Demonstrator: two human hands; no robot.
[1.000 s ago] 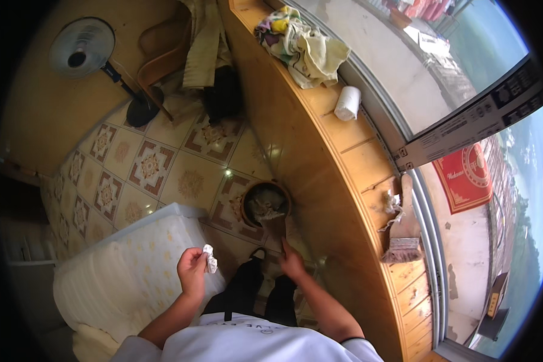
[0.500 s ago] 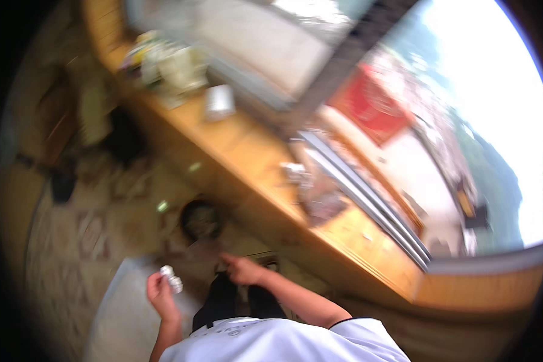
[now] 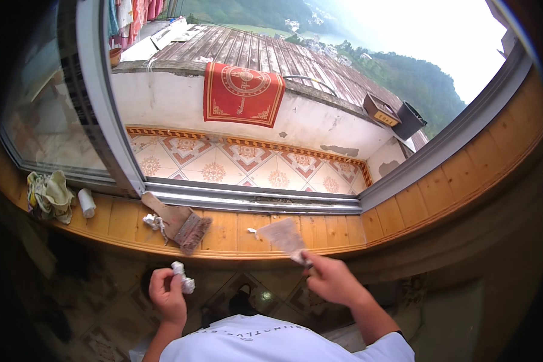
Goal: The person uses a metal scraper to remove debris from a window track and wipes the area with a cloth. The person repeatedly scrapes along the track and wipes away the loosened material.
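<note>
My right hand is closed round the handle of a scraper. Its wide, flat, greyish blade lies over the wooden window sill. Just left of the blade is a small white scrap. A crumpled white tissue is pinched in my left hand, held in front of the sill's near edge. Beyond that hand, a wide brush with a wooden handle and dark bristles rests on the sill, beside another crumpled white tissue.
At the sill's left end lie a white roll and a bunched pale cloth. Grey metal window tracks run behind the sill. Outside, a red mat hangs over a low white wall, with dark boxes on its right.
My view has swung round to face the window squarely. The scraper in my right hand has come up from low over the floor onto the sill. My left hand still holds the tissue.
</note>
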